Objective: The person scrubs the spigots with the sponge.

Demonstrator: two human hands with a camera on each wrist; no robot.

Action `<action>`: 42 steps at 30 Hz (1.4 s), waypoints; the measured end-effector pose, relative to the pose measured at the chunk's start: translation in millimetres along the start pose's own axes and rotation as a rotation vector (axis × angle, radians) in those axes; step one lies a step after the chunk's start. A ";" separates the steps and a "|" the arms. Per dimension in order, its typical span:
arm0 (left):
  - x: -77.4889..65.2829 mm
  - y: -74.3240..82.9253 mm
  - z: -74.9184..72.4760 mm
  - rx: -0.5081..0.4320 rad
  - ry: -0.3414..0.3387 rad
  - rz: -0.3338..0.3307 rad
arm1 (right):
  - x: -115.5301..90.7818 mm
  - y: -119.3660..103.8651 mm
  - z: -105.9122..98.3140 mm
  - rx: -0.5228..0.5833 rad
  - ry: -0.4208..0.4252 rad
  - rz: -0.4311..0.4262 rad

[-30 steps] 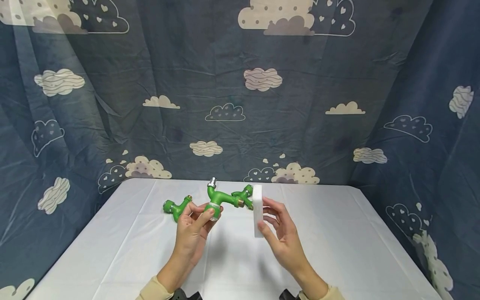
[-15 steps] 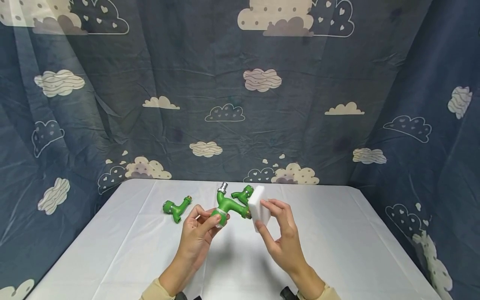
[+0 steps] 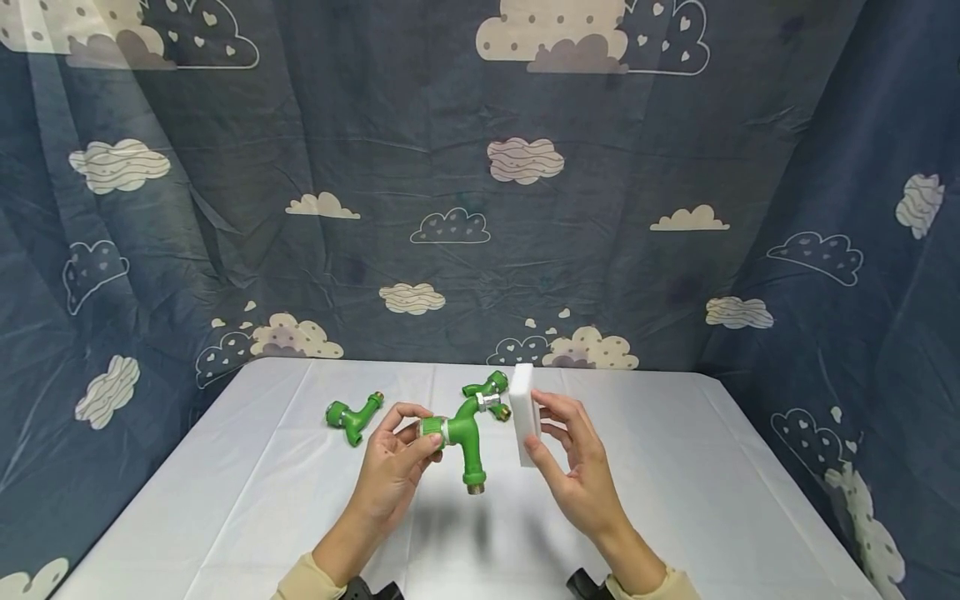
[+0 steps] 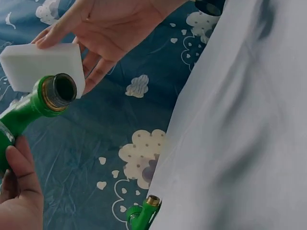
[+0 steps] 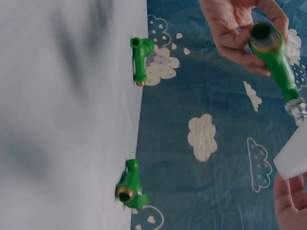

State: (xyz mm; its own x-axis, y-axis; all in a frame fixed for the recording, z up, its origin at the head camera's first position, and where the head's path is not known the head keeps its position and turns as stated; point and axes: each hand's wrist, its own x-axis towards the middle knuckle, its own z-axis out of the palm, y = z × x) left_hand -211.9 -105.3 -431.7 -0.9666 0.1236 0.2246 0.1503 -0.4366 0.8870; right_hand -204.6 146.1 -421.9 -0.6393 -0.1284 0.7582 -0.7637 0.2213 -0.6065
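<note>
Head view: A person's two hands are raised over a table (image 3: 675, 500) with a white cover. The left hand (image 3: 393, 471) grips the held tap (image 3: 467, 437), a green garden tap, by its green knob end, thumb across it. The held tap's silver nozzle points right and its brass threaded end points down. Just right of the held tap, the right hand (image 3: 581, 467) pinches an upright white block (image 3: 525, 417) between thumb and fingers. The hands are apart, with the held tap and block between them. Left of the held tap and farther back lies one spare tap (image 3: 352, 419), also green; behind the held tap, partly hidden by its nozzle, lies a second spare tap (image 3: 487, 384). Beyond them hangs a dark blue curtain (image 3: 360, 275) printed with pale clouds.

Left wrist view: The held tap's dark round mouth faces the camera. The block overlaps behind it, the right hand's thumb along one edge.

Right wrist view: The held tap's nozzle reaches close to the block; whether they touch, I cannot tell. Both spare taps appear left of the held tap.
</note>
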 end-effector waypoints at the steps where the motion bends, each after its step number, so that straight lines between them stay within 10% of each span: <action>1: -0.2 -0.2 -0.9 0.004 -0.027 0.003 | -0.5 -0.2 0.7 0.016 -0.014 0.003; 10: -1.5 1.5 -5.2 0.024 -0.148 0.013 | -4.7 8.5 2.8 0.023 -0.038 0.065; 17: 0.8 1.6 -5.1 0.016 -0.109 -0.021 | -3.8 10.3 -1.5 -0.023 -0.017 0.168; 25: 2.7 0.0 -2.1 0.172 0.022 -0.041 | -0.6 -0.3 -1.4 -0.119 -0.052 0.018; 42: -3.4 -1.1 7.2 0.327 -0.151 -0.130 | -11.3 -6.0 13.2 -0.429 -0.115 -0.037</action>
State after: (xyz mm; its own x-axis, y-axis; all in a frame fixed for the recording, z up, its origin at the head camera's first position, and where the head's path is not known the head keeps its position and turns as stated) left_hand -207.3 -98.8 -430.6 -0.9442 0.2995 0.1372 0.1104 -0.1046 0.9884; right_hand -194.0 133.5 -430.0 -0.6363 -0.2450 0.7315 -0.6955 0.5926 -0.4064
